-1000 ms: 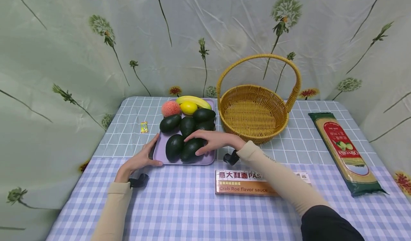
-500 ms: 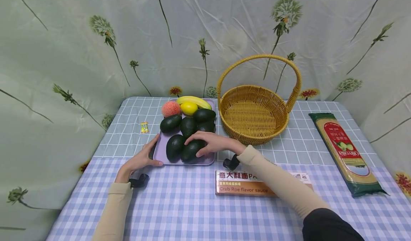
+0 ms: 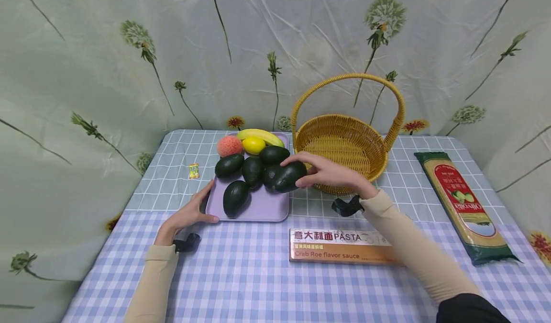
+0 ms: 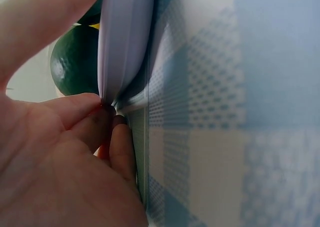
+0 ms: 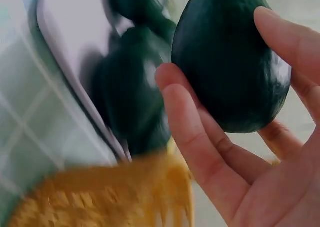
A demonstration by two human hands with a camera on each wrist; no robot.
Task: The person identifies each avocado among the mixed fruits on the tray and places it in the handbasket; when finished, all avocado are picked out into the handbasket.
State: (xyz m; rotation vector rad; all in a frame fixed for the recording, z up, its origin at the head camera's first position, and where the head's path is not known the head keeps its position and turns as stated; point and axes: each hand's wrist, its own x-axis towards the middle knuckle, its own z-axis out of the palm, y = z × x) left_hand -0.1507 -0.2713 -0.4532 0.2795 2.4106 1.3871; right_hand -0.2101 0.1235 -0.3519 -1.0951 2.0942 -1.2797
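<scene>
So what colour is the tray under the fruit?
Pale lilac tray, clearest in the head view.

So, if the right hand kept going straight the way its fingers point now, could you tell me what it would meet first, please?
The right hand, gripping a dark green avocado, points left. It would probably carry that into the dark avocados on the lilac tray, unless it passes above them; depth is unclear.

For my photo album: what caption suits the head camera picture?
Right hand lifts an avocado beside the wicker basket while the left hand steadies the purple tray.
</scene>
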